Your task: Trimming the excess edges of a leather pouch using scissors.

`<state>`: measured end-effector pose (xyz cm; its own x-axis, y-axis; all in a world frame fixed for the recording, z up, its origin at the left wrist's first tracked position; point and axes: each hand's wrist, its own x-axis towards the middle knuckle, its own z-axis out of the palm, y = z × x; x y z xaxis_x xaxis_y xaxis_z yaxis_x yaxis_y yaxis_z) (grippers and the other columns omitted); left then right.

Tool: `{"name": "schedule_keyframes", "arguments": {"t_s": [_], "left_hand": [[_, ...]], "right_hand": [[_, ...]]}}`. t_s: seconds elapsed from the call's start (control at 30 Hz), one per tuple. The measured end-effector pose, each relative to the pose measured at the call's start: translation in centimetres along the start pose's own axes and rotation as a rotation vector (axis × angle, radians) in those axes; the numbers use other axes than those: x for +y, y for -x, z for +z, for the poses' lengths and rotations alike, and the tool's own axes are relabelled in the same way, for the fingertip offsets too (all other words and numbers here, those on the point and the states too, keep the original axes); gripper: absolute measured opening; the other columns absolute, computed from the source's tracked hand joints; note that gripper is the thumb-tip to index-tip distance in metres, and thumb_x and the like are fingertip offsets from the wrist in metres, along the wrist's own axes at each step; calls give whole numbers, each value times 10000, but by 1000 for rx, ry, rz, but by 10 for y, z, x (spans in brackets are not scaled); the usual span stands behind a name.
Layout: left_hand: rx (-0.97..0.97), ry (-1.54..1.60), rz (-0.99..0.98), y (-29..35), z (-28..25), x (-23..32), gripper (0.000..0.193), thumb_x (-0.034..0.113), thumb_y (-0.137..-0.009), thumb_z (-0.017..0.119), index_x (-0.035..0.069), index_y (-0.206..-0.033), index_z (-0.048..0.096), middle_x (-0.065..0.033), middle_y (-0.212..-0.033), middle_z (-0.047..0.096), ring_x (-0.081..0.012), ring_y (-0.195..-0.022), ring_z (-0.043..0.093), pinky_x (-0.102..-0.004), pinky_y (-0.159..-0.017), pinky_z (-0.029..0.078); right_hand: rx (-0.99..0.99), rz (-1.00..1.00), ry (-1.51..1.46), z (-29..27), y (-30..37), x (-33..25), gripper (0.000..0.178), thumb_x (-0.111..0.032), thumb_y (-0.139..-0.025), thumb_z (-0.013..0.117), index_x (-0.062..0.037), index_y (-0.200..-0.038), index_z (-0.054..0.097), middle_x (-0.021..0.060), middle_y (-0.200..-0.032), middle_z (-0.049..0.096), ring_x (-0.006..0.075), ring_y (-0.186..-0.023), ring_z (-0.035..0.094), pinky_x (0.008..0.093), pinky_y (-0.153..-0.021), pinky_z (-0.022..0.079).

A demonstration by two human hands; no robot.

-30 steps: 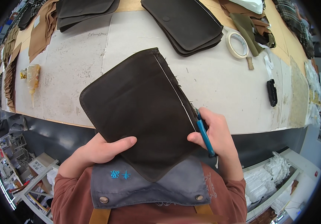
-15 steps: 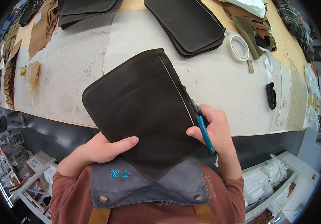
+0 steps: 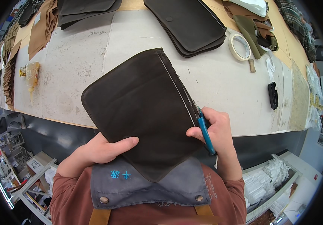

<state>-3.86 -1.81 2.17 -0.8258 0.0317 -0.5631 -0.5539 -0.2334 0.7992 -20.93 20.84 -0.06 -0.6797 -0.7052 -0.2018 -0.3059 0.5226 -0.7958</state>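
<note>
A dark brown, leather-like bag piece [image 3: 139, 108] hangs tilted over the table's near edge, its lower corner against the apron. It has stitched borders, a rounded left corner and a white line along its layered right edge. My left hand [image 3: 110, 148] grips its lower left side, thumb on top and fingers hidden underneath. My right hand [image 3: 217, 131] is closed round a teal-handled tool [image 3: 205, 137] with a short white cord at its end. The tool's metal head lies against the piece's right edge, mostly hidden, so its kind is unclear. My right thumb reaches to that edge.
Similar dark bag pieces [image 3: 185, 26] are stacked at the back. To the right lie a tape roll [image 3: 239, 47], a black holder [image 3: 273, 95] and olive and brown fabric [image 3: 249, 35]. A glue bottle [image 3: 32, 77] and brown fabric pieces [image 3: 41, 30] are on the left.
The bag piece has shifted very slightly left, and the gap at its layered right edge looks a little wider. Both hands keep their holds, with the right hand barely moved.
</note>
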Motion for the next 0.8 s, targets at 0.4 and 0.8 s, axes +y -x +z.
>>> {"name": "schedule_keyframes", "arguments": {"t_s": [0.4, 0.8], "left_hand": [[-45, -51, -2, -2, 0, 5, 347, 145, -912, 535, -35, -1206, 496, -92, -1139, 567, -160, -1025, 531, -294, -875, 435], [-56, -63, 17, -3, 2, 7, 357, 146, -916, 522, -40, -1219, 483, -107, -1154, 561, -175, -1042, 528, -305, -888, 430]], "right_hand": [[-61, 14, -26, -5, -10, -7, 658, -576, -601, 778, -22, -658, 428, 60, -518, 416, 200, -476, 397, 300, -478, 382], [-17, 5, -5, -3, -16, -12, 661, -574, -603, 778, -34, -597, 398, 56, -493, 408, 170, -451, 379, 289, -449, 367]]}}
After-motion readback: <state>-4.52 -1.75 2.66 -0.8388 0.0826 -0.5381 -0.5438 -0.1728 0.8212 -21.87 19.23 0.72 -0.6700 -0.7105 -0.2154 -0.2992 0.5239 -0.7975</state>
